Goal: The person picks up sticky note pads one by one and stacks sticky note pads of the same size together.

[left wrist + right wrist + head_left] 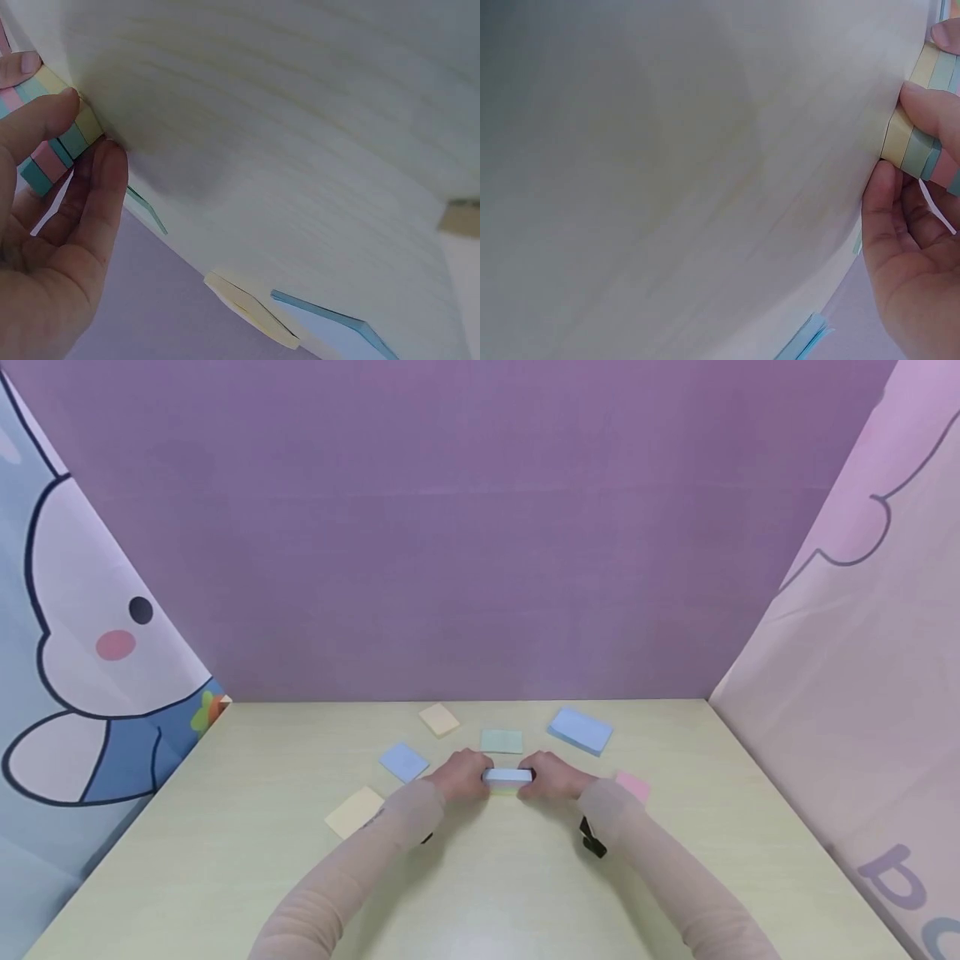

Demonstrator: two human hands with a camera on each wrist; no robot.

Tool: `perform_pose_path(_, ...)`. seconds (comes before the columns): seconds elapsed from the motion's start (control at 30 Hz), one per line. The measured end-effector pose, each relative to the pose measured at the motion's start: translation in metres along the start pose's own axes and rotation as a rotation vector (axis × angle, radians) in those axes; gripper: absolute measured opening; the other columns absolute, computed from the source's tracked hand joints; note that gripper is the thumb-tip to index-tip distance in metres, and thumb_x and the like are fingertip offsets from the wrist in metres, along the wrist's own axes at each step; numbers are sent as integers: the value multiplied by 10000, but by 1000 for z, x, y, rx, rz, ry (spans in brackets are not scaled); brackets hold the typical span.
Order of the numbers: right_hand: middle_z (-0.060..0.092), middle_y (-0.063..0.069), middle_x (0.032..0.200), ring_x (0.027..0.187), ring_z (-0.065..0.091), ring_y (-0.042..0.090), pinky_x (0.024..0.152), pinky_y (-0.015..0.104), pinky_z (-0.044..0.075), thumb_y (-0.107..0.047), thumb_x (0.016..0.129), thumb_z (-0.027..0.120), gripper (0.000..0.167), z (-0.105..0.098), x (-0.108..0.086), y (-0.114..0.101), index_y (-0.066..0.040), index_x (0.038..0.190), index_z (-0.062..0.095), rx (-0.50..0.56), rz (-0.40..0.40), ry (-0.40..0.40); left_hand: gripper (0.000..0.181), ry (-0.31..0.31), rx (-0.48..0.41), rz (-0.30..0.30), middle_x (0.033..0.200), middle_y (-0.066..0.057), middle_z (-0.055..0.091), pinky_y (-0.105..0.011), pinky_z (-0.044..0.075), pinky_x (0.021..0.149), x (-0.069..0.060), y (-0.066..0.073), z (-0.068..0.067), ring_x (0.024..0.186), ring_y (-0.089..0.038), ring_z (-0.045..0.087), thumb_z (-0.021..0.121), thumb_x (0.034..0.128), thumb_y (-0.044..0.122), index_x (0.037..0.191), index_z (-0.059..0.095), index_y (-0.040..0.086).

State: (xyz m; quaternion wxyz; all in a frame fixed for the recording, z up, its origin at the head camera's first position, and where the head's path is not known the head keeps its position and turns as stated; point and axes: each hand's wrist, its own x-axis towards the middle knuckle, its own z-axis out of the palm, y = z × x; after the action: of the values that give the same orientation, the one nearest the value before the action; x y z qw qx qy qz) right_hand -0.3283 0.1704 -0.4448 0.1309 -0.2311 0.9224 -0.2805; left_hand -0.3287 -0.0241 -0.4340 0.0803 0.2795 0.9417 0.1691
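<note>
Near the middle of the table, a stack of sticky note pads [507, 780] is held between both hands. In the left wrist view, yellow, teal and pink layers of this stack [49, 160] show, the yellow one lowest against the table. My left hand [462, 775] grips the stack's left end, thumb on the near side and fingers behind. The right hand [555, 775] grips its right end the same way; in the right wrist view the thumb presses the layers [898, 139]. A green pad [501, 742] lies just beyond the stack.
Around the hands lie a yellow pad [356, 812], a small blue pad [403, 762], a cream pad [438, 720], a thicker blue pad [580, 731] and a pink pad [634, 785] partly behind the right arm. A purple backdrop [480, 543] stands at the table's [510, 893] far edge.
</note>
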Motion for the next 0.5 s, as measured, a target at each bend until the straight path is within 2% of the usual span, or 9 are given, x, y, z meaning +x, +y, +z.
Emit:
perform_pose_path(0.27, 626, -16, 797, 696, 511, 117, 710, 276, 431, -81, 743, 720, 145, 0, -1, 0, -76, 878, 667, 1, 1, 9, 161, 26, 33, 15, 780, 6, 653, -237, 417, 637, -1, 1, 1, 613, -112, 459, 675, 706, 25, 858, 687, 78)
perform_pose_path(0.5, 630, -13, 803, 698, 514, 115, 711, 277, 435, -79, 740, 723, 160, 1, 1, 0, -70, 890, 667, 8, 11, 7, 161, 22, 22, 2, 787, 8, 654, -245, 423, 654, -1, 0, 1, 624, -113, 454, 692, 708, 27, 862, 686, 73)
